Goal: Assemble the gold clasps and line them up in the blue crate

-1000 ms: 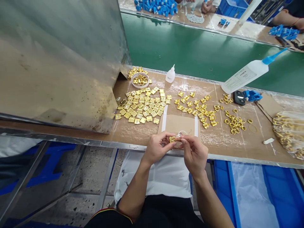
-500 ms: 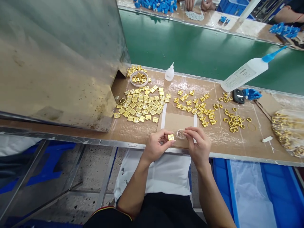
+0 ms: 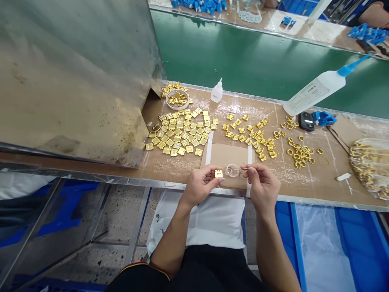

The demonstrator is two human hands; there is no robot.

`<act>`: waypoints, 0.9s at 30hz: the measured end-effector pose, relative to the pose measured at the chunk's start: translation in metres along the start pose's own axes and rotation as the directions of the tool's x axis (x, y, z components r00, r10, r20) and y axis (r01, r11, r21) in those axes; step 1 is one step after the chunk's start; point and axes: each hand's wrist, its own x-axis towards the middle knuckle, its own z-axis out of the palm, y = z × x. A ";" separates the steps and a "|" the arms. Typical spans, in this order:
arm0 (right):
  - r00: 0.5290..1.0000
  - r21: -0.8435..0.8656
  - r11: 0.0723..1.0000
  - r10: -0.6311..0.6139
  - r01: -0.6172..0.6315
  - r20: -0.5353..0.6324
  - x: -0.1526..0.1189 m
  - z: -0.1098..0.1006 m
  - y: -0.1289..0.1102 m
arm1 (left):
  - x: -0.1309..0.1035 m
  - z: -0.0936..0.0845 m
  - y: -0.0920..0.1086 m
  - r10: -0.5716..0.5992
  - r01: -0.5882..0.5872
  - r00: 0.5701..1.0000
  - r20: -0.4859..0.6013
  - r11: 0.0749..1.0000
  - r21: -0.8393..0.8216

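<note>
My left hand (image 3: 201,183) pinches a small gold square piece (image 3: 218,174) between thumb and fingers, just above the bench's front edge. In my right hand (image 3: 263,182) is a thin stick (image 3: 238,168), pointing left across a small clear round dish (image 3: 232,173). The dish sits between both hands on a cardboard mat (image 3: 229,155) taped at its sides. Many similar gold square pieces (image 3: 182,134) lie flat beyond my left hand. More gold pieces (image 3: 258,138) are scattered beyond the mat to the right, near a cluster of gold rings (image 3: 300,154).
A large metal panel (image 3: 75,85) stands at left. At the back are a white ring-shaped holder (image 3: 167,104) with gold parts, a small dropper bottle (image 3: 216,91) and a tilted large bottle (image 3: 316,92). A bag of gold parts (image 3: 372,166) lies at right. Another person's arm (image 3: 375,16) shows across.
My right hand has moved right, away from the dish, and the stick now shows more of its length. My left hand holds the gold square piece almost unmoved.
</note>
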 end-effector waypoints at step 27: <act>0.983 -0.046 0.991 -0.114 0.122 0.142 -0.023 0.023 -0.017 | 0.000 -0.001 -0.002 0.029 -0.029 1.000 0.005 0.998 0.059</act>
